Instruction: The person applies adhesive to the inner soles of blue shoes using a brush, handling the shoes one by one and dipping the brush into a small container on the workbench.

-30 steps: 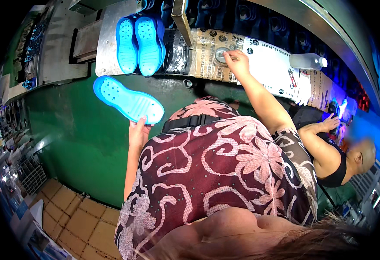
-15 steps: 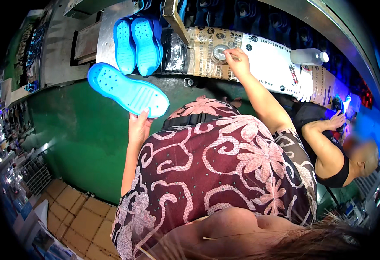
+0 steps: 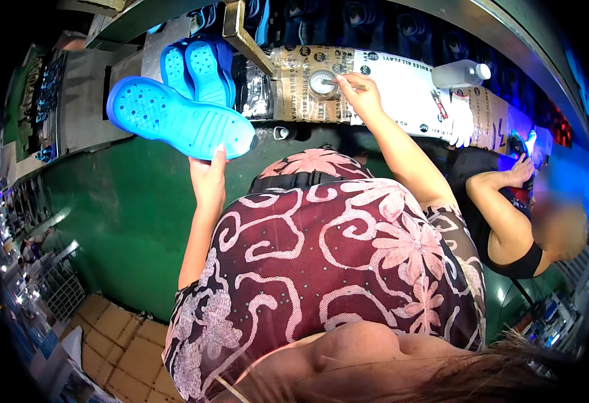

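My left hand (image 3: 207, 180) grips a bright blue shoe sole (image 3: 184, 124) by one end, thumb on its inner face. The sole is tilted above the bench edge, with a patch of holes at its far end. It partly covers two more blue soles (image 3: 206, 75) standing on the bench behind it. At the bench, my right hand (image 3: 364, 97) pinches a thin-handled brush (image 3: 356, 86). The brush's tip points into a small round jar (image 3: 314, 88) with pale contents; its bristles are too small to make out.
A translucent bottle (image 3: 452, 75) and a white glove (image 3: 460, 129) lie right of the jar. A metal post (image 3: 251, 47) rises left of it. Dark shoes (image 3: 412, 30) line the far side. A co-worker (image 3: 506, 232) sits at right. Flattened cardboard (image 3: 126, 359) covers the floor at lower left.
My left hand has raised the sole up and leftward, so it now overlaps the two standing soles. The right hand stays at the jar with the brush. The whole view has shifted slightly.
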`<act>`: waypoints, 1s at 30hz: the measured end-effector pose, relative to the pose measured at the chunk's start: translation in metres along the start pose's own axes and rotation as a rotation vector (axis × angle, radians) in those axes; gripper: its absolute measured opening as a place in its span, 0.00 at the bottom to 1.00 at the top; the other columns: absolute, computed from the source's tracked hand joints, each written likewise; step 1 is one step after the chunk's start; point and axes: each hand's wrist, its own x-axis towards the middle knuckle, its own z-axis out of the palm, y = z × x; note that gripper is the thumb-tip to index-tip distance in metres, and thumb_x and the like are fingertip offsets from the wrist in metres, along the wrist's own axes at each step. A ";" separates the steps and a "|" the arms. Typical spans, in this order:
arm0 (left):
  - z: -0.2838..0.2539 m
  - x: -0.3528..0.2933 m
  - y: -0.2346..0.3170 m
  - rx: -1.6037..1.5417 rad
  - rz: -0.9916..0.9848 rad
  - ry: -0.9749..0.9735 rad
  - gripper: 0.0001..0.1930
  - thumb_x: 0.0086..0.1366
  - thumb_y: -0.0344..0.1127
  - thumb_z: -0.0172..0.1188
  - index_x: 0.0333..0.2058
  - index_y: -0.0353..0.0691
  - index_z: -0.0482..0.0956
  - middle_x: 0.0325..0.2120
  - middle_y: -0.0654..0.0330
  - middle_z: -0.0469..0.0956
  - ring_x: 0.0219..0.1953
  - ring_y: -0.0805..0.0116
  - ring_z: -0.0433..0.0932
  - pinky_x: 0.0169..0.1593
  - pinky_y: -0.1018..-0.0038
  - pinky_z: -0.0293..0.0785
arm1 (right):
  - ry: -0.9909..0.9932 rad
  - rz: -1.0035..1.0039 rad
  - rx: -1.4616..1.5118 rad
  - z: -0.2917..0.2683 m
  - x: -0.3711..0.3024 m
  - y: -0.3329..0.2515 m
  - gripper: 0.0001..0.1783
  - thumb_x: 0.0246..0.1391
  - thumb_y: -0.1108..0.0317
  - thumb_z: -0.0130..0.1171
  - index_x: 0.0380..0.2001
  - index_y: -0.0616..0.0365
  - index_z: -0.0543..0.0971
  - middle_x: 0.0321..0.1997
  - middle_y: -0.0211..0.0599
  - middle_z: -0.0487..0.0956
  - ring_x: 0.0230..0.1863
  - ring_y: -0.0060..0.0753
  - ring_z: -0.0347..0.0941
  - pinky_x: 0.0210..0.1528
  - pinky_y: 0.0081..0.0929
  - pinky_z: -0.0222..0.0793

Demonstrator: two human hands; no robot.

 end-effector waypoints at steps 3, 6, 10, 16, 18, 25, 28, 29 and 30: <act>0.016 0.014 0.000 0.077 0.110 -0.002 0.22 0.57 0.30 0.58 0.49 0.32 0.62 0.38 0.58 0.72 0.40 0.71 0.71 0.45 0.75 0.68 | 0.112 0.207 0.321 -0.003 -0.005 -0.010 0.13 0.53 0.63 0.54 0.25 0.63 0.79 0.26 0.35 0.78 0.30 0.25 0.72 0.34 0.23 0.66; 0.036 0.021 0.015 0.150 0.204 -0.057 0.20 0.56 0.32 0.60 0.45 0.31 0.66 0.40 0.56 0.72 0.41 0.70 0.71 0.48 0.74 0.66 | 0.181 0.230 0.421 -0.035 -0.013 -0.060 0.15 0.56 0.64 0.50 0.27 0.65 0.78 0.28 0.35 0.78 0.31 0.24 0.72 0.35 0.22 0.66; 0.064 0.027 0.043 0.102 0.311 -0.138 0.19 0.56 0.30 0.60 0.45 0.30 0.66 0.39 0.56 0.74 0.40 0.70 0.72 0.47 0.74 0.67 | 0.169 0.077 0.493 -0.061 -0.029 -0.120 0.16 0.59 0.66 0.46 0.28 0.67 0.78 0.29 0.37 0.77 0.31 0.25 0.72 0.35 0.22 0.67; 0.097 0.027 0.062 -0.015 0.433 -0.311 0.18 0.56 0.30 0.60 0.44 0.32 0.68 0.38 0.56 0.75 0.39 0.70 0.74 0.45 0.75 0.68 | -0.007 -0.424 0.008 -0.073 -0.041 -0.189 0.10 0.54 0.72 0.50 0.24 0.64 0.79 0.21 0.36 0.76 0.27 0.28 0.72 0.32 0.24 0.66; 0.105 0.024 0.063 -0.029 0.391 -0.365 0.17 0.55 0.30 0.60 0.43 0.32 0.70 0.37 0.57 0.76 0.38 0.70 0.74 0.44 0.75 0.69 | 0.031 -0.426 -0.021 -0.073 -0.041 -0.190 0.09 0.52 0.72 0.52 0.22 0.62 0.79 0.20 0.34 0.76 0.25 0.30 0.71 0.33 0.25 0.65; 0.123 0.018 0.061 0.119 0.536 -0.411 0.13 0.54 0.29 0.61 0.38 0.32 0.73 0.33 0.58 0.77 0.35 0.73 0.74 0.41 0.76 0.69 | 0.016 -0.519 -0.247 -0.073 -0.039 -0.183 0.08 0.50 0.70 0.53 0.21 0.58 0.78 0.20 0.31 0.75 0.23 0.32 0.71 0.43 0.37 0.61; 0.127 0.017 0.066 0.106 0.586 -0.408 0.13 0.54 0.29 0.60 0.38 0.32 0.73 0.33 0.58 0.77 0.35 0.73 0.74 0.41 0.76 0.70 | 0.076 -0.557 -0.229 -0.073 -0.037 -0.179 0.06 0.47 0.72 0.56 0.19 0.59 0.78 0.18 0.32 0.75 0.18 0.34 0.67 0.29 0.28 0.61; 0.127 0.017 0.064 0.104 0.580 -0.404 0.13 0.54 0.29 0.60 0.38 0.32 0.73 0.33 0.58 0.77 0.35 0.73 0.74 0.41 0.76 0.70 | 0.067 -0.535 -0.217 -0.075 -0.038 -0.180 0.06 0.47 0.72 0.56 0.19 0.59 0.78 0.17 0.32 0.75 0.18 0.34 0.67 0.29 0.28 0.61; 0.127 0.018 0.061 0.098 0.577 -0.398 0.13 0.54 0.29 0.60 0.38 0.32 0.73 0.33 0.58 0.77 0.35 0.73 0.74 0.40 0.76 0.70 | 0.058 -0.516 -0.208 -0.078 -0.039 -0.180 0.06 0.47 0.71 0.56 0.19 0.58 0.78 0.17 0.32 0.75 0.18 0.34 0.67 0.30 0.28 0.61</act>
